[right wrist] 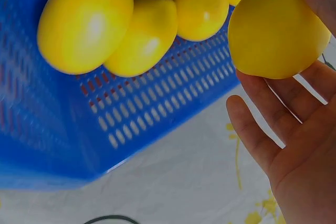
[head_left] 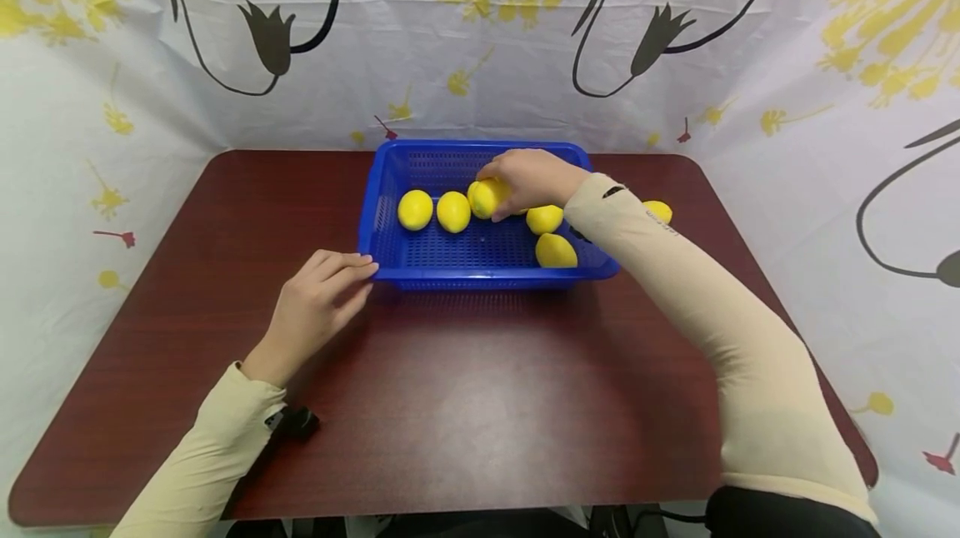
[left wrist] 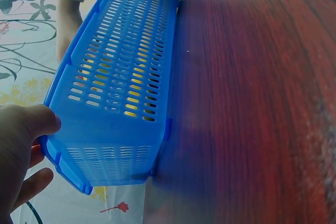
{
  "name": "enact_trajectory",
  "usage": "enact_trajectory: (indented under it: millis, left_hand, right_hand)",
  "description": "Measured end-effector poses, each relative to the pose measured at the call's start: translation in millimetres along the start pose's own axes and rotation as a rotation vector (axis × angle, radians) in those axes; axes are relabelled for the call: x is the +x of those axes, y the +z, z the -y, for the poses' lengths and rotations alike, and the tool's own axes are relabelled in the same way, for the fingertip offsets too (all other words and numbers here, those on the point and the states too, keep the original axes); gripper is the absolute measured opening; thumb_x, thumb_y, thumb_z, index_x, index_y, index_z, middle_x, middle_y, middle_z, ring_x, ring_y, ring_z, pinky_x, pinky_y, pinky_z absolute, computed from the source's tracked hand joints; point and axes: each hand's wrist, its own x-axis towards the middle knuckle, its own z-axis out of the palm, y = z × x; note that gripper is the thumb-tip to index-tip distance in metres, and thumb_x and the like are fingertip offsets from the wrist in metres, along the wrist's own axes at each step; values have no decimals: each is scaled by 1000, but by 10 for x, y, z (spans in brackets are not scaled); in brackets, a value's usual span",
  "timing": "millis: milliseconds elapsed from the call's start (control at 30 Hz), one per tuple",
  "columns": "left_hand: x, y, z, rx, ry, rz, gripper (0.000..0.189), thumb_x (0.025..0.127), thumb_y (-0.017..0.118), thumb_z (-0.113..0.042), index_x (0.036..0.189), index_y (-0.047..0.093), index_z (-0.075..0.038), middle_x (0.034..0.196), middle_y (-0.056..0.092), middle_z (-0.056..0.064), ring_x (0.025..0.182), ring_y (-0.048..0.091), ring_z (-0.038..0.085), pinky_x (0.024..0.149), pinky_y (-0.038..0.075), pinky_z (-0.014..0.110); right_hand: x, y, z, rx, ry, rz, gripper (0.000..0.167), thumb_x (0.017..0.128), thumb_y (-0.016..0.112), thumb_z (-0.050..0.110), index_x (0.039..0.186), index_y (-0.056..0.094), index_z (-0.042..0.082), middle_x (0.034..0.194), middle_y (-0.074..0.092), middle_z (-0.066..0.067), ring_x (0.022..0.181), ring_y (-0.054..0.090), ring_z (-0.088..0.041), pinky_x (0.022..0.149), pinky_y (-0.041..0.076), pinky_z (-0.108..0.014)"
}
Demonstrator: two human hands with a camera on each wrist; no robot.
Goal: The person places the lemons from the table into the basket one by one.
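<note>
A blue plastic basket point(head_left: 480, 275) with slotted walls stands toward the back of the brown table. My left hand point(head_left: 318, 305) grips its near left corner; in the left wrist view the thumb point(left wrist: 46, 120) lies on the rim with fingers behind it. Over the basket, my right hand point(head_left: 536, 176) holds a yellow lemon point(right wrist: 278, 27) between thumb and fingers. Several other lemons lie inside, among them one at the left point(head_left: 415, 210), one beside it point(head_left: 453, 212) and one in the near right corner point(head_left: 557, 251). My right hand and forearm hide part of the basket's right side.
One more lemon point(head_left: 657, 211) lies on the table point(head_left: 480, 405) to the right of the basket, partly behind my right sleeve point(head_left: 697, 296). A patterned white cloth point(head_left: 480, 63) hangs behind the table and along its sides.
</note>
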Motion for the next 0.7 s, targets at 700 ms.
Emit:
enact_trajectory:
  millis: [700]
  left_hand:
    - [10,-11,-2,-8,-6,3,31,78,78,-5,109,76,-7,110,74,9,100,63,26,87,54,37]
  right_hand:
    - [442,70,294,17,-86,-55,59,82,79,36,134,60,14,131,63,-10,121,56,-28,104,47,-45]
